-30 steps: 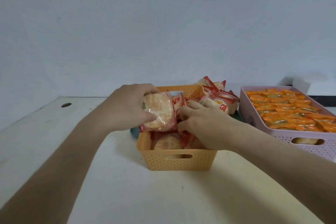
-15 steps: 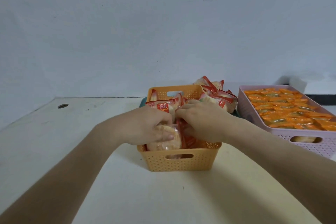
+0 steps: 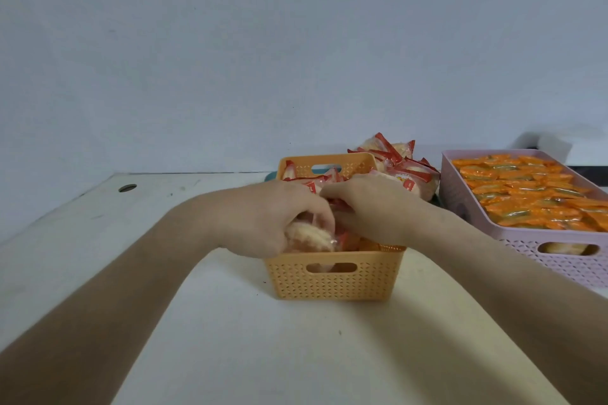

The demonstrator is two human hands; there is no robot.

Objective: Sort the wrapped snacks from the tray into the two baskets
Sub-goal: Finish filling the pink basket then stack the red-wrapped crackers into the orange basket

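Note:
An orange perforated basket (image 3: 332, 283) stands mid-table, holding several round cakes in clear red-edged wrappers. My left hand (image 3: 263, 217) reaches into its near left corner and grips one wrapped cake (image 3: 309, 237), pressed low against the front wall. Beside it, my right hand (image 3: 371, 207) lies over the basket's middle with fingers curled among the packets; whether it holds one is hidden. Behind the basket, more wrapped cakes (image 3: 394, 161) pile on a dark teal tray (image 3: 271, 177). A pink basket (image 3: 533, 250) at right is full of orange-wrapped snacks (image 3: 526, 194).
The white table (image 3: 296, 355) runs to a pale wall at the back. A round cable hole (image 3: 127, 188) sits at the far left of the table. The pink basket reaches the right edge of view.
My left hand has brought the wrapped cake down from above the basket into its near left corner. My right hand has stayed over the packets in the basket.

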